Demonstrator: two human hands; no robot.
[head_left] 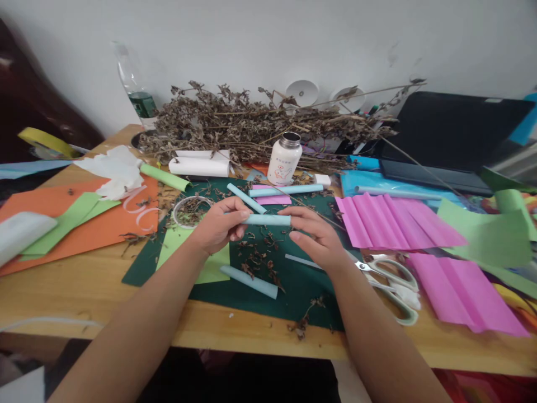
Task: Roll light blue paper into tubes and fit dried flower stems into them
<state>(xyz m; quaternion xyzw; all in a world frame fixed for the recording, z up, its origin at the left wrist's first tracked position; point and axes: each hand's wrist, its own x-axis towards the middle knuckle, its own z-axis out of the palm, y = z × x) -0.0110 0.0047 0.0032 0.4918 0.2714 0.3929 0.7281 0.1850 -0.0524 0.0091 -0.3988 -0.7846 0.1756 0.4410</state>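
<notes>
A rolled light-blue paper tube (268,220) is held level above the green cutting mat (210,302). My left hand (220,224) pinches its left end between thumb and fingers. At the tube's right end, fingers of my right hand (314,235) touch it, spread apart, with the thumb lower and away from the paper. Below lies another blue paper roll (251,281), partly over a light-green paper sheet (213,266). Just behind my hands are a slim blue roll (245,198) and a longer blue roll (300,189). Scissors (394,285) rest beside my right forearm.
Dried plant stalks (235,120) heap along the wall, crumbs scattered over the mat. A white open bottle (285,159) stands before them. A tape ring (188,211) sits left, near orange paper (126,218). Pink crepe paper (398,221) and a dark laptop (453,129) are right.
</notes>
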